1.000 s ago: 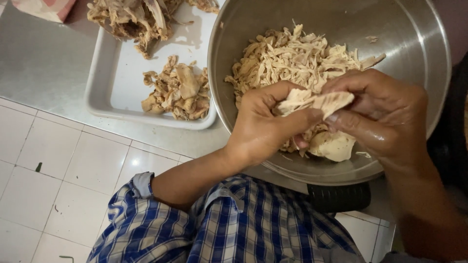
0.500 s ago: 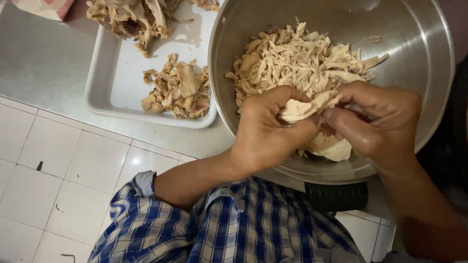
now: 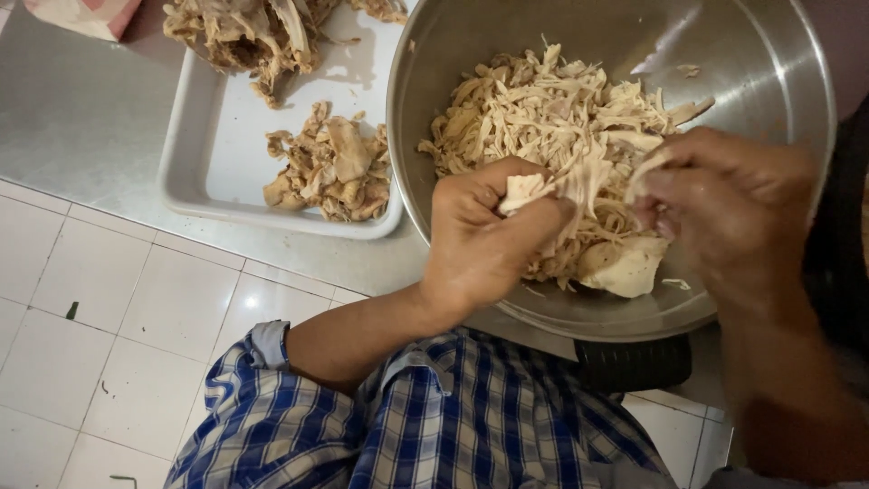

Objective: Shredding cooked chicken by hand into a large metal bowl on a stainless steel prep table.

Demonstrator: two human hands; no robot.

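We look straight down over a steel bowl (image 3: pixel 769 81) that sits at the near edge of a metal table (image 3: pixel 81 118). Inside it lies a heap of shredded chicken (image 3: pixel 552 109), pale and stringy, piled toward the left and middle of the bowl.

Left hand (image 3: pixel 480 240): closed, thumb and fingers pinched on one end of a chicken piece (image 3: pixel 579 181). Right hand (image 3: pixel 724 208): also closed, fingertips gripping the other end of the same piece. The piece is stretched between the two hands above the heap, and thin strands of it run across the gap. Both hands are over the near half of the bowl.

Just below the hands, a larger whole chunk of chicken (image 3: pixel 625 267) rests on the bowl's floor, touching the edge of the heap.

To the left of the bowl, touching or just beside it, stands a white tray (image 3: pixel 217 154). It holds a small mound of browner scraps (image 3: pixel 330 172) near its right corner and a bigger pile of bones and skin (image 3: pixel 244 32) at its far end.

Under the table edge we see white floor tiles (image 3: pixel 100 326). A blue checked shirt (image 3: pixel 434 426) fills the bottom of the view, the left sleeve rolled up above the forearm.
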